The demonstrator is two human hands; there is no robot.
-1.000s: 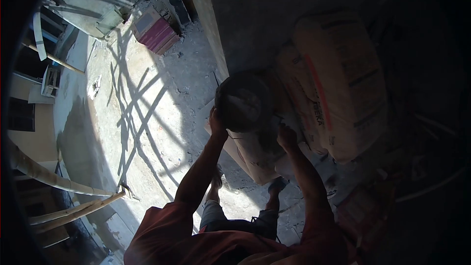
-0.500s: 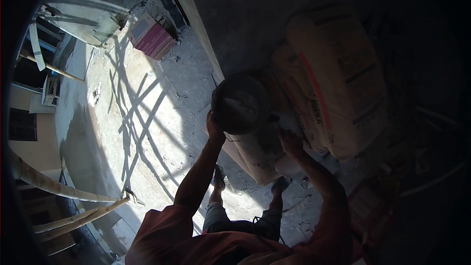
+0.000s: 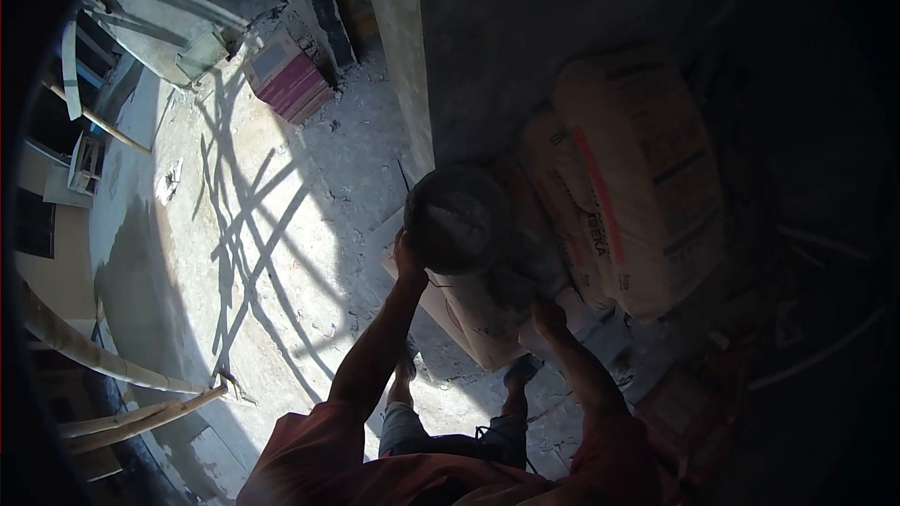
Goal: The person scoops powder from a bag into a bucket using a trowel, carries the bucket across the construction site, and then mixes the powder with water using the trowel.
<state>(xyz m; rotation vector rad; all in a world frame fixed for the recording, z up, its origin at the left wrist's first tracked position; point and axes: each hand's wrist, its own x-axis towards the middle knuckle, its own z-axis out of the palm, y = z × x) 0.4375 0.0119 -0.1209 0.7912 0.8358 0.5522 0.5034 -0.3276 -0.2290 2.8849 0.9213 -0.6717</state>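
Observation:
A dark round bucket with pale grey powder inside stands tilted toward me, against an opened paper sack. My left hand is closed on the bucket's near left rim. To the right of the bucket, my right hand is closed low over the sack. A dark hand tool seems to reach from its fingers into the sack's grey contents; deep shade hides its exact shape.
Full paper sacks lie stacked to the right, beside a wall. A purple and white carton sits on the sunlit concrete floor. Bamboo poles lean at the left. My feet stand close to the opened sack.
My right hand has drawn back toward my body, lower over the opened sack. My left hand stays on the bucket's rim. The view has shifted slightly.

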